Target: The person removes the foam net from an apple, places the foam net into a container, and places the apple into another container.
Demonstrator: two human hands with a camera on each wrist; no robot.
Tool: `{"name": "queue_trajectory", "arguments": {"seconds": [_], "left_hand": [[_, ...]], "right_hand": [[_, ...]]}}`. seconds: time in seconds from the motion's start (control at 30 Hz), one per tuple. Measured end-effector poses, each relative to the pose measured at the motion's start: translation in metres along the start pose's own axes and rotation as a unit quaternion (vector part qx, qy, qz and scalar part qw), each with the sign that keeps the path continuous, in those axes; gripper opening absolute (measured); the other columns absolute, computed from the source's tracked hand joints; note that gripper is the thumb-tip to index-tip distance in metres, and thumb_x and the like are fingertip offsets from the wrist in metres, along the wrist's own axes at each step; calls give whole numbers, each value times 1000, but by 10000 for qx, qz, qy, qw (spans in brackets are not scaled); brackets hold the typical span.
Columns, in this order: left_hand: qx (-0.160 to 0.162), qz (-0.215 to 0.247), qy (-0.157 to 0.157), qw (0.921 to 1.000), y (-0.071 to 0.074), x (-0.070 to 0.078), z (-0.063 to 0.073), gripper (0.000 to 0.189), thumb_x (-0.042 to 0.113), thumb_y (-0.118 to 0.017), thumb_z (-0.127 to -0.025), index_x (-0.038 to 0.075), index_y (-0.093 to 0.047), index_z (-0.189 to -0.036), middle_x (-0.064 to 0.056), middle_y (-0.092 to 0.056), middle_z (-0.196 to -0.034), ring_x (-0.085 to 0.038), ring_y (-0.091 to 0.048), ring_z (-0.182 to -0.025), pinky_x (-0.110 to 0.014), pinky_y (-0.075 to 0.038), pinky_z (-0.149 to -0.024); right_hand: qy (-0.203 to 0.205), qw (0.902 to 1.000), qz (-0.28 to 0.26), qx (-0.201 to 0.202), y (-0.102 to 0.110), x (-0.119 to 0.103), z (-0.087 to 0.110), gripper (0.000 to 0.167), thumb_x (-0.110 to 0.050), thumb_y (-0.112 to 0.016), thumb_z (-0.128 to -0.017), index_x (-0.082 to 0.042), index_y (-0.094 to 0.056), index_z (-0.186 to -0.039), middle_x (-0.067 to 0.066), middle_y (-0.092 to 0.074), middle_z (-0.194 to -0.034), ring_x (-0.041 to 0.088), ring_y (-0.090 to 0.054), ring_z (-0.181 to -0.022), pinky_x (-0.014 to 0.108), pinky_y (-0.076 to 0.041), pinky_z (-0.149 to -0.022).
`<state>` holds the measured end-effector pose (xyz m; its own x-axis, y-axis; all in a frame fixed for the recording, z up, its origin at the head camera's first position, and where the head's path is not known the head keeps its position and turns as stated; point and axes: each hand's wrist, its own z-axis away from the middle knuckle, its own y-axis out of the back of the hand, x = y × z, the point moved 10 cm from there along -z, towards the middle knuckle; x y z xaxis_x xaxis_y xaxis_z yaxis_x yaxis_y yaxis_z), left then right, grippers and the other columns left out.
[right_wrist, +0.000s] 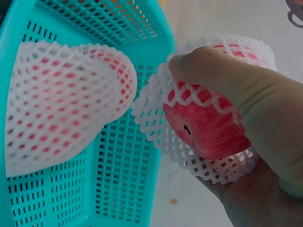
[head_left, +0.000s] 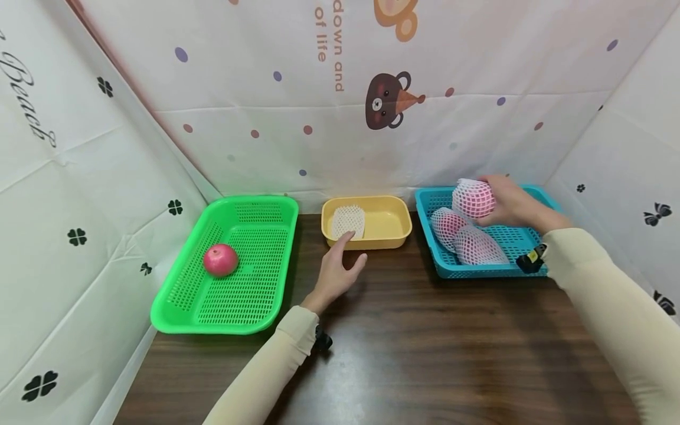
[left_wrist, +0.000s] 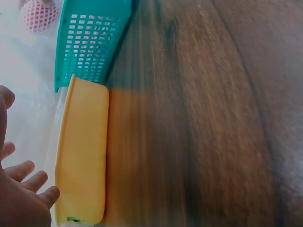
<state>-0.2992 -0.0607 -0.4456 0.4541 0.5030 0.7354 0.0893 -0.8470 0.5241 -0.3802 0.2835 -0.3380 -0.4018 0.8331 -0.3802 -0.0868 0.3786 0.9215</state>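
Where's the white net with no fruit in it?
In the head view, the white net lies in the left part of the yellow box, close to the left hand, with the green basket left and the blue basket right.

A person's arms (head_left: 611, 307), in pale sleeves (head_left: 260, 378), reach forward. The left hand (head_left: 333, 274), near centre, has its fingers (head_left: 340, 244) loosely extended, thumb (head_left: 358, 265) spread apart. The right hand (head_left: 504, 200), farther out, is curled in a grip, thumb on top, other fingers mostly hidden.

The sleeves (head_left: 600, 283) are cream, the wrist cameras (head_left: 527, 265) black (the right yellow-marked).
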Motion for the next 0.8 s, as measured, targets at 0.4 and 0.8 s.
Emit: {"name": "queue_trajectory", "arguments": {"seconds": [0.4, 0.8], "left_hand": [[201, 77, 313, 9993, 17, -12, 10, 63, 35, -66, -100, 7, -46, -153, -7, -49, -155, -23, -45, -144, -45, -36, -117], [232, 153, 717, 9970, 24, -28, 22, 62, 40, -62, -102, 17, -43, -156, -4, -46, -158, -21, -43, -145, -45, -34, -119]], "right_hand": [[191, 9998, -71, -80, -8, -29, -3, 90, -14, -92, -74, 7, -39, -144, 27, -47, -134, 43, -47, -117, 64, -48, -93], [270, 9993, -70, -250, -29, -51, -10, 92, -17, -90, -76, 4, -35, -147, 26, -44, -137, 41, -48, -117, 64, -47, -94]]}}
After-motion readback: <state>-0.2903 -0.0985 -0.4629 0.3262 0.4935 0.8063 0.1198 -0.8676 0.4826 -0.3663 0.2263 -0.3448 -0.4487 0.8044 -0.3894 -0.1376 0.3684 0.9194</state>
